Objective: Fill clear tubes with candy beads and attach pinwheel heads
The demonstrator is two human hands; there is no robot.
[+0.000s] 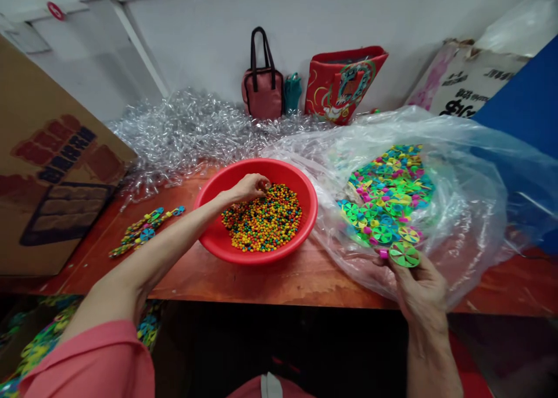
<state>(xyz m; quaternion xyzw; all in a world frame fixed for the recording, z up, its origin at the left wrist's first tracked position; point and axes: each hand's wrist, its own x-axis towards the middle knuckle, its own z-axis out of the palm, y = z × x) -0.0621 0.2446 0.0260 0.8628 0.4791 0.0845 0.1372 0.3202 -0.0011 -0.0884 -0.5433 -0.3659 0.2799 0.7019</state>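
My left hand (251, 187) reaches into a red basin (308, 203), its fingers curled together just above many small round coloured balls (261, 226). Whatever lies between those fingertips is too small to make out. Near the table's front edge, my right hand (421, 284) grips a small green toy pinwheel (404, 254), which has a pink piece at its left side. Just beyond that hand, a heap of pinwheel parts (387, 194) in green, yellow, pink and blue lies in an open clear plastic bag (466, 212).
Clear plastic tubes (187, 125) are piled along the wall. Several filled pinwheel toys (146, 232) lie left of the basin. A cardboard box (56, 189) stands at left. Behind are a pink handbag (264, 93) and a red bag (342, 84). A blue panel (523, 125) rises at right.
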